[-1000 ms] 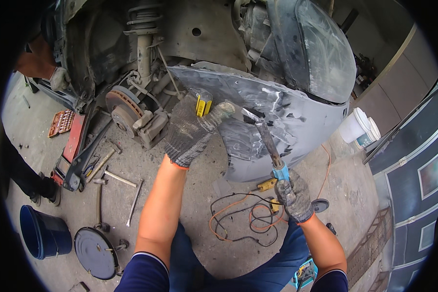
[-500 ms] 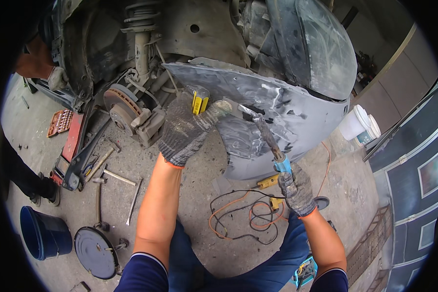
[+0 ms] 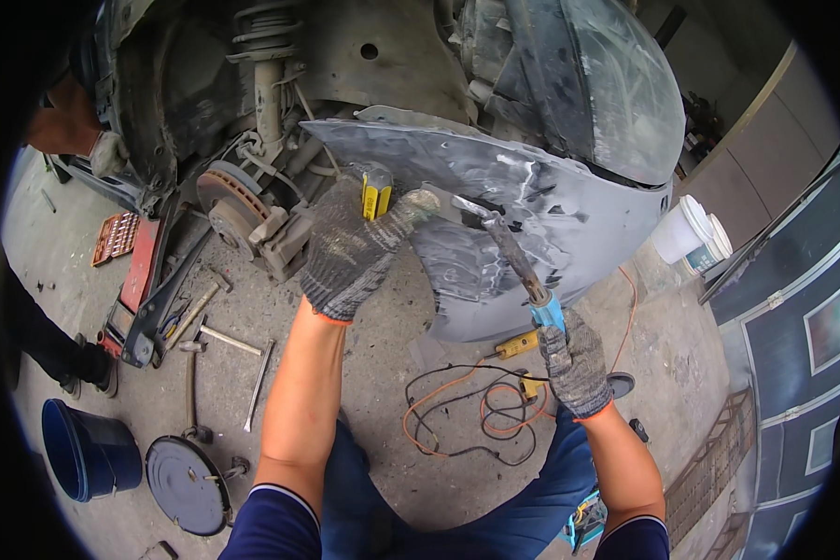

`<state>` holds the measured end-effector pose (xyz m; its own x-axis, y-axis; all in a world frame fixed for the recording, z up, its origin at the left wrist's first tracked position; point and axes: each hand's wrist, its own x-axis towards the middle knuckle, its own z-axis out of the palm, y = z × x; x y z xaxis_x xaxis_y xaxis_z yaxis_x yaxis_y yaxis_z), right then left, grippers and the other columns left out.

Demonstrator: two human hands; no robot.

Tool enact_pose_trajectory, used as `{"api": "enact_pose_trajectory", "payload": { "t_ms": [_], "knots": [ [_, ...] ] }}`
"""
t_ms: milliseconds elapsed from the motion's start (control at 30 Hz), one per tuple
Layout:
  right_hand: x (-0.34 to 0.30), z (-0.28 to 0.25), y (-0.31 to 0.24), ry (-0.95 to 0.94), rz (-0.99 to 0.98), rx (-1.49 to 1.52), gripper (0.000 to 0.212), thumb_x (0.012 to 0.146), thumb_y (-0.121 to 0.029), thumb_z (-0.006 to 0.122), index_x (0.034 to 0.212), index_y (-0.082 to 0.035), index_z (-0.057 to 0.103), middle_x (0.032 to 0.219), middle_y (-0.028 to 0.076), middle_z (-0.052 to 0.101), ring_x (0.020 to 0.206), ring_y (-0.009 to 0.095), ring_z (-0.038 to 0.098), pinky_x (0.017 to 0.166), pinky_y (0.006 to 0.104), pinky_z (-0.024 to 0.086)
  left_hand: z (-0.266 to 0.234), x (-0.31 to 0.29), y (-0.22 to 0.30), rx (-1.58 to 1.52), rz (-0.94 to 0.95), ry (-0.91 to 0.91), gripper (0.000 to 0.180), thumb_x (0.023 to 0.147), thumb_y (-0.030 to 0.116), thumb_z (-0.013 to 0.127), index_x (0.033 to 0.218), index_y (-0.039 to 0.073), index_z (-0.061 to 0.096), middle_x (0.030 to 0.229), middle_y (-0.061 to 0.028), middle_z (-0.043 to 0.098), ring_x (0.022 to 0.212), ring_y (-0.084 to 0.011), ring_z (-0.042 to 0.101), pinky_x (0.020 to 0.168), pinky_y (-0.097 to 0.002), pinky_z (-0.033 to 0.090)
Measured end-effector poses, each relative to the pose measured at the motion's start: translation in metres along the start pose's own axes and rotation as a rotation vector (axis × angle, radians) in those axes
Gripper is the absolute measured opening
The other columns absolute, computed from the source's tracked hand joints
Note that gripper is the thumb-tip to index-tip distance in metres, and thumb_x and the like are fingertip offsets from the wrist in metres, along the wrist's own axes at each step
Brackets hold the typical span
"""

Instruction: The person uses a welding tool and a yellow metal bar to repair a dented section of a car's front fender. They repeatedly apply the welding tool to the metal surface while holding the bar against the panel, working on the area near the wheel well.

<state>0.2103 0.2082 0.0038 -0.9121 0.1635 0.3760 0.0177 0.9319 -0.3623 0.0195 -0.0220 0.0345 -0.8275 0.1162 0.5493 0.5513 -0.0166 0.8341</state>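
A grey car fender [image 3: 532, 215] is leaning at the far centre. The gloved left hand [image 3: 350, 247] is pressing on its left end, seemingly gripping the edge. The right hand [image 3: 574, 364] is clenching a hammer [image 3: 509, 247], its head touching the fender.

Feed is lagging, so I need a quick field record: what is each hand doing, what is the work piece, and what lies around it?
left hand: gloved, against grey fender panel, beside yellow tool
right hand: gloved, gripping hammer by blue handle, head at panel
nearby: brake disc, orange cable, white buckets, blue bucket
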Motion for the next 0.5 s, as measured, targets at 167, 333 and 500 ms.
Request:
{"api": "enact_pose_trajectory", "payload": {
  "t_ms": [167,333,500],
  "knots": [
    [0.001,-0.003,-0.008,0.012,0.063,0.096,0.027,0.092,-0.031,0.054,0.101,-0.005,0.058,0.074,0.012,0.061,0.069,0.033,0.058,0.064,0.0416,0.046,0.000,0.000,0.001,-0.009,-0.040,-0.012,0.032,0.073,0.020,0.081,0.085,0.004,0.056,0.072,-0.0034,0.053,0.067,-0.0171,0.047,0.064,-0.0315,0.043],
    [0.002,-0.008,-0.018,-0.023,0.098,0.151,0.028,0.093,-0.033,0.053,0.099,-0.006,0.059,0.076,0.013,0.061,0.071,0.033,0.059,0.065,0.0413,0.047,0.000,-0.001,-0.001,-0.046,-0.044,-0.002,0.033,0.074,0.022,0.080,0.085,0.003,0.055,0.072,-0.0050,0.054,0.066,-0.0183,0.047,0.063,-0.0323,0.043],
    [0.000,-0.006,-0.019,-0.015,0.146,0.177,0.028,0.092,-0.032,0.053,0.097,-0.005,0.059,0.079,0.014,0.061,0.071,0.033,0.058,0.066,0.0411,0.046,0.000,0.000,0.001,-0.018,-0.046,-0.002,0.032,0.074,0.021,0.080,0.083,0.003,0.056,0.072,-0.0062,0.055,0.066,-0.0194,0.048,0.063,-0.0336,0.043]
  ]
}}
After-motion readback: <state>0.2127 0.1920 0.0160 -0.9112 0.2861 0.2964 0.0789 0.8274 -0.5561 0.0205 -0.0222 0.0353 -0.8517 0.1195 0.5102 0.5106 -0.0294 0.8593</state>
